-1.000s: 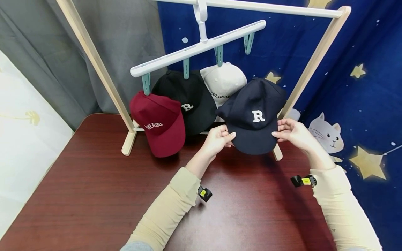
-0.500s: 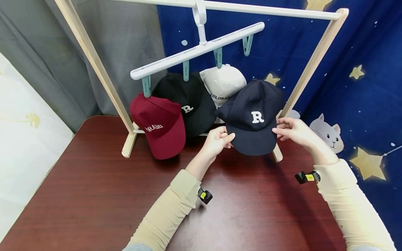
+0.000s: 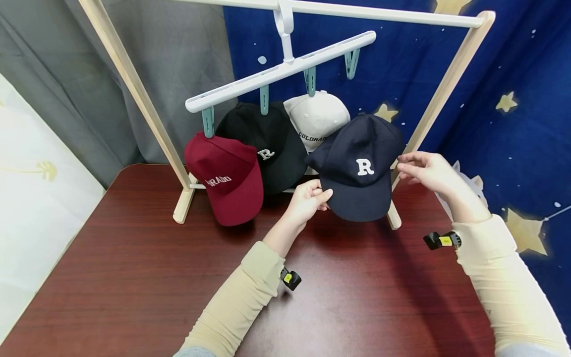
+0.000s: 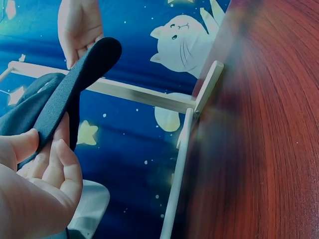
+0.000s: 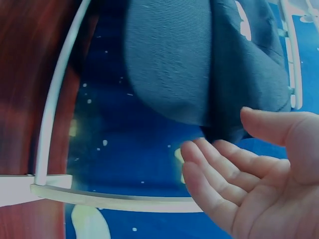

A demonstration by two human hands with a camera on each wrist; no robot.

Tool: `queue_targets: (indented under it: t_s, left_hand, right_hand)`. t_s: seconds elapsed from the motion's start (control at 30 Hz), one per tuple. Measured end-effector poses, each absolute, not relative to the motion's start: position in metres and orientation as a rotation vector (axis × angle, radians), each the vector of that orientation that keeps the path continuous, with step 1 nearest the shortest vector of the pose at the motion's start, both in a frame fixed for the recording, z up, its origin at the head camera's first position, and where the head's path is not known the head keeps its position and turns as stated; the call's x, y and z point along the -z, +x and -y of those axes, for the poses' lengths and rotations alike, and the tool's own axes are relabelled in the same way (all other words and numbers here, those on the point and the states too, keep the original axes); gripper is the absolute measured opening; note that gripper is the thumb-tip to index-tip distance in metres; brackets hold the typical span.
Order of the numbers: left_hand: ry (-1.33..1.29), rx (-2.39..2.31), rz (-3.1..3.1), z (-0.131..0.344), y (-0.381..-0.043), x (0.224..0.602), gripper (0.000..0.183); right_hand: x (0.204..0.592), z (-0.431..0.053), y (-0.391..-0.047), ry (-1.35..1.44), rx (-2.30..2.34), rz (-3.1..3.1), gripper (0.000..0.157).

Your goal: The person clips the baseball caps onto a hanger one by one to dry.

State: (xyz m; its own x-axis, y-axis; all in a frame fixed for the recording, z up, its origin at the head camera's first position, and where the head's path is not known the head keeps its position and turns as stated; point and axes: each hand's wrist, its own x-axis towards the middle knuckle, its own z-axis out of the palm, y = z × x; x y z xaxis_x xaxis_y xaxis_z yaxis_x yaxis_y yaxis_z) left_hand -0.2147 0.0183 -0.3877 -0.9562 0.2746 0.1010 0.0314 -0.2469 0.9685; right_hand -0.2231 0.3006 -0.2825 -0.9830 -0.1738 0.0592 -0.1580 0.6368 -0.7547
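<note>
My left hand [image 3: 308,199] pinches the left edge of a navy baseball cap's brim, thumb on top and fingers underneath. The navy cap [image 3: 363,148] bears a white R and is held up in front of the rack, below the rightmost teal clip [image 3: 352,64], which has nothing in it. Just off the cap's right side, my right hand [image 3: 426,171] has its fingers loosely extended and holds nothing. In the right wrist view its fingertips [image 5: 192,149] are close to the edge of the cap [image 5: 169,59]. The left wrist view shows the brim [image 4: 65,99] between thumb and fingers.
A maroon cap [image 3: 232,178], a black cap [image 3: 281,163] and a white cap [image 3: 318,116] hang from clips on a tilted white hanger [image 3: 250,82]. The hanger hooks onto a wooden rack [image 3: 430,106] standing on a reddish-brown table [image 3: 134,277]. Curtains hang behind.
My right hand has let go of the cap's brim and moved up and to the right. The left hand still pinches the cap, which has barely moved.
</note>
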Motion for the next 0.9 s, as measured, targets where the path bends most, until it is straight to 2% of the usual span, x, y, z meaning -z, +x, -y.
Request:
queue_targets:
  t_s: [0.17, 0.4, 0.9]
  left_hand:
    - [0.375, -2.347, -1.821, -0.017, -0.215, 0.387, 0.012]
    - [0.368, -2.344, -1.813, -0.017, -0.215, 0.389, 0.011]
    - [0.331, -2.343, -1.796, -0.018, -0.213, 0.395, 0.013]
  right_hand:
    - [0.269, -0.295, -0.224, -0.191, 1.382, -2.962, 0.038]
    - [0.250, -0.280, -0.231, -0.105, 1.750, -3.032, 0.026]
    - [0.216, -0.242, -0.257, -0.124, 2.023, -2.829, 0.039]
